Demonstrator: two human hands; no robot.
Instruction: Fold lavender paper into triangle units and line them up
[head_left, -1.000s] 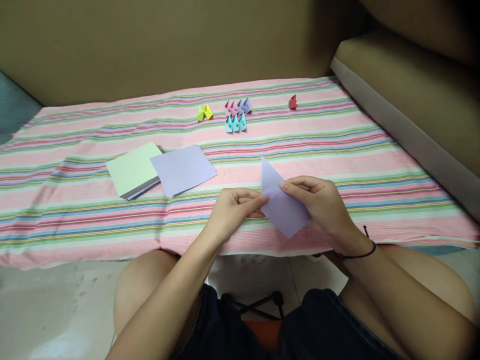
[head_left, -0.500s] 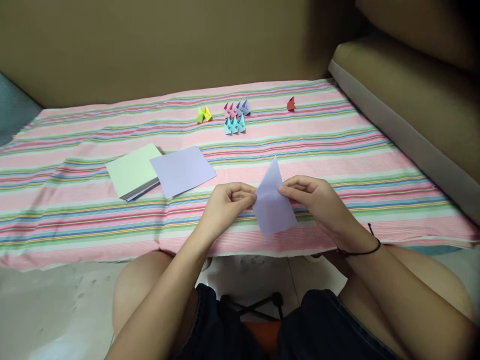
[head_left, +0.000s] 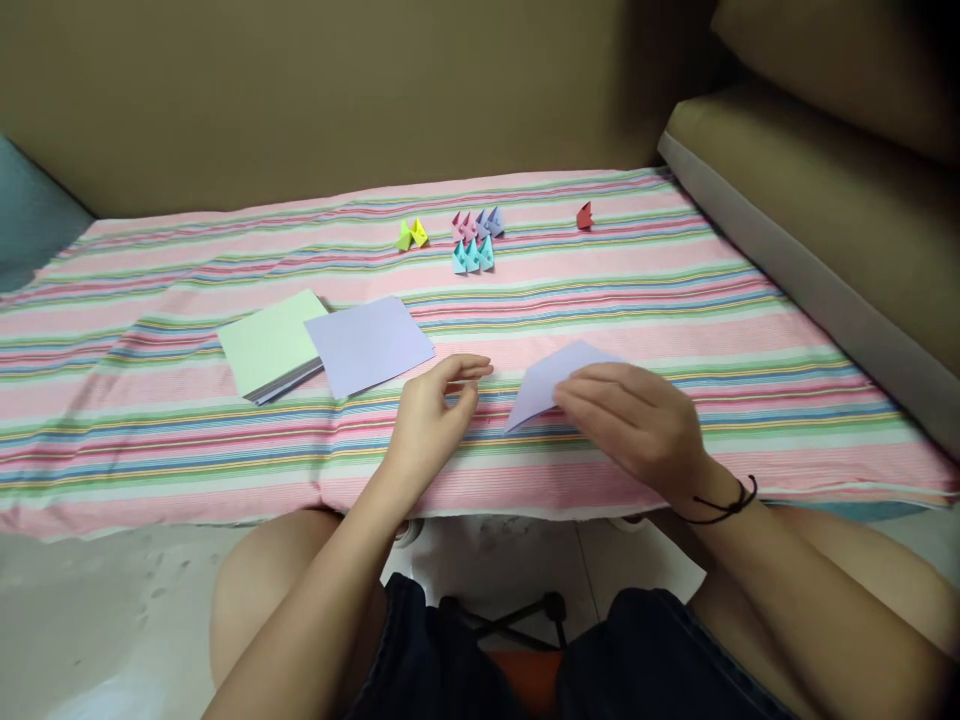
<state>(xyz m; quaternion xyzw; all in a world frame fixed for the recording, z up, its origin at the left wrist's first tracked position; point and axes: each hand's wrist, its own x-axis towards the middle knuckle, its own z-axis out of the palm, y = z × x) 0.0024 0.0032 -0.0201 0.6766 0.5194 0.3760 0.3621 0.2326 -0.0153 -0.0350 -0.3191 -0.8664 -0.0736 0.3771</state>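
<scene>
A folded lavender paper (head_left: pixel 550 382) lies low on the striped cloth (head_left: pixel 675 300) near the front edge. My right hand (head_left: pixel 637 425) covers its right part, fingers closed together on it and pressing it down. A dark cord is tied round that wrist. My left hand (head_left: pixel 437 410) hovers just left of the paper, apart from it, with fingers loosely curled and spread and nothing in them.
To the left lie a paper stack with a pale green top (head_left: pixel 268 342) and a loose lavender sheet (head_left: pixel 367 343). At the back stand small folded pieces: yellow (head_left: pixel 411 235), a pink, purple and blue cluster (head_left: pixel 472 240), one red (head_left: pixel 584 215). A brown cushion (head_left: pixel 825 200) borders the right.
The lavender paper, held up between both hands before, has come down flat onto the cloth. My left hand has let go and drawn slightly left; my right hand stays on it.
</scene>
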